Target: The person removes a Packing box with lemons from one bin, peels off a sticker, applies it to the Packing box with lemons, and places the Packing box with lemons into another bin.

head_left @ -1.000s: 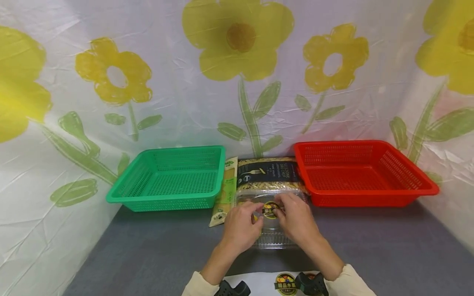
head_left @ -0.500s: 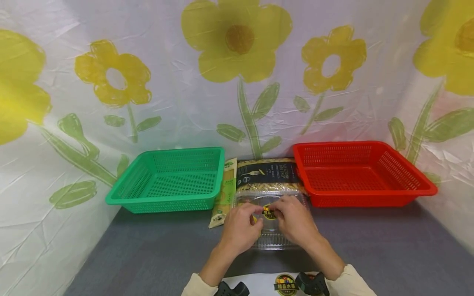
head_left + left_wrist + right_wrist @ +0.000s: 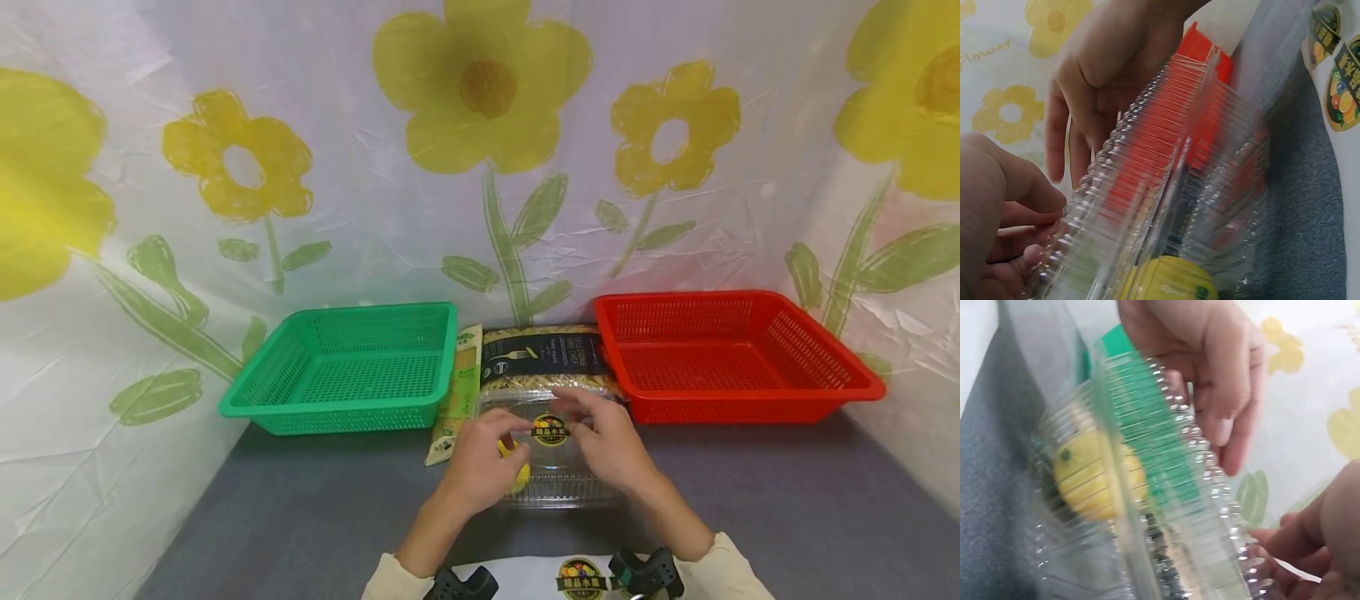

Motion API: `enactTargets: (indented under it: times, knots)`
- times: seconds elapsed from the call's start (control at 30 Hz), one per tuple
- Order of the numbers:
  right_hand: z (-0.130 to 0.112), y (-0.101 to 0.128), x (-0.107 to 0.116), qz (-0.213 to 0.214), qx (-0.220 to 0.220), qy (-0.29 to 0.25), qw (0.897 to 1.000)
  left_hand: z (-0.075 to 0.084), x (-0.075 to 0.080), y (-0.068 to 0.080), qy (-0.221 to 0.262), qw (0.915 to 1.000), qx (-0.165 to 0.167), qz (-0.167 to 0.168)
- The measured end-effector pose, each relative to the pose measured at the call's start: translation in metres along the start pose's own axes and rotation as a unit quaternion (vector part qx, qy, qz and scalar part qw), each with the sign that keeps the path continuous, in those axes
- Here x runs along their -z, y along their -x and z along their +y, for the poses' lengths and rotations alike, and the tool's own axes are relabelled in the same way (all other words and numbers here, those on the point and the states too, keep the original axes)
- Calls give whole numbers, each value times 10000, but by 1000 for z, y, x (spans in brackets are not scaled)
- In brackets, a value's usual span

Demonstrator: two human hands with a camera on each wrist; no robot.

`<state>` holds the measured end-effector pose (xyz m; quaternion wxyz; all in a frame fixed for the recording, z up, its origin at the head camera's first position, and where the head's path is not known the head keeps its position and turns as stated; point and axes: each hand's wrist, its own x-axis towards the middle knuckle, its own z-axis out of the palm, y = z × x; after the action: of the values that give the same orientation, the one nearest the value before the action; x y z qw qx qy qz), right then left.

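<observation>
A clear plastic clamshell box (image 3: 561, 486) with a round fruit sticker (image 3: 551, 431) on its lid lies on the grey table between two baskets. A yellow lemon-like fruit (image 3: 518, 476) sits inside at its left end. My left hand (image 3: 480, 467) pinches the box's left rim, and my right hand (image 3: 609, 448) holds the lid on the right. In the left wrist view my curled left fingers (image 3: 1007, 247) grip the ribbed rim of the box (image 3: 1166, 169), whose lid stands parted above the fruit (image 3: 1169, 281). The right wrist view shows my right fingers (image 3: 1310, 556) pinching the rim near the fruit (image 3: 1094, 475).
A green basket (image 3: 345, 367) stands at the back left and a red basket (image 3: 731, 354) at the back right. Between them lie a dark pasta bag (image 3: 543, 354) and a green noodle packet (image 3: 459, 392). A white sticker sheet (image 3: 579, 577) lies at the near edge.
The lid has lifted from the box under both hands, and the yellow fruit now shows beside my left hand. My hands have spread slightly apart.
</observation>
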<state>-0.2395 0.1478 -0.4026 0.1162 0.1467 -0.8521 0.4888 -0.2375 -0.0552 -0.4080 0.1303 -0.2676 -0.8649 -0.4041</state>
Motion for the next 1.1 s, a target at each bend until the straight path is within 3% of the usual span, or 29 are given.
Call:
enactTargets:
  times: [0.23,0.33,0.47,0.6,0.77,0.97,1.1]
  knots:
    - [-3,-1,17,660,-419,-1268,9888,-5,8,1,310,9987,36,398]
    - [-5,-1,29,1035,-420,-1464,9829,-8,16,1,167,9976,92,666]
    - [-8,-1,47,1582,-411,-1516,9748,-13,29,0,52,9955,452,832]
    - [-7,1,68,2092,-560,-1497,9647,-19,44,1,71,9927,1119,451]
    - [1,4,94,2668,-789,-1910,9413,-24,61,2,60,9841,1747,-309]
    - [15,8,122,3198,-1168,-2490,9067,-26,69,2,53,9750,2106,-712]
    - [22,11,137,3380,-1434,-3187,8738,-29,69,2,291,9661,2367,-985]
